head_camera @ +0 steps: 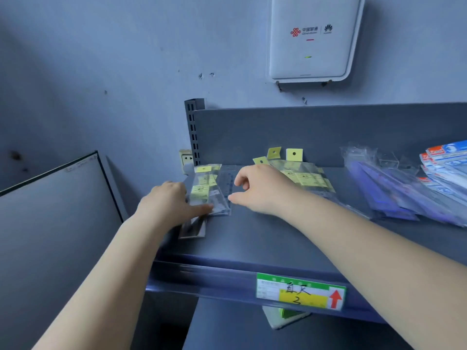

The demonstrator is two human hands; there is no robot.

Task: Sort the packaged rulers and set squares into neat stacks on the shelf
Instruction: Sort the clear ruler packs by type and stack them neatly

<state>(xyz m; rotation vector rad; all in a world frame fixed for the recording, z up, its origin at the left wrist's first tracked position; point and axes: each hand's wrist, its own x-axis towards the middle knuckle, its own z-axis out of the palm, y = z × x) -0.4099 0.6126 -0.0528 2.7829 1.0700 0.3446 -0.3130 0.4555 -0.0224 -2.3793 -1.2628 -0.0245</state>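
Both bare forearms reach from the near edge up to a dark grey shelf [252,243], the largest thing in view, with a price label [300,291] clipped to its near lip. Far above, a white router box [310,39] hangs on the wall. At the shelf's right end lie clear packaged set squares [389,190] in a loose fan. A stack of yellow-tagged ruler packs [305,176] sits mid-shelf, partly behind the right hand [262,189], whose fingers are curled loosely, thumb apart, gripping nothing. The left hand [171,203] lies flat, fingers pressed onto a smaller pile of ruler packs [209,190] at the far left.
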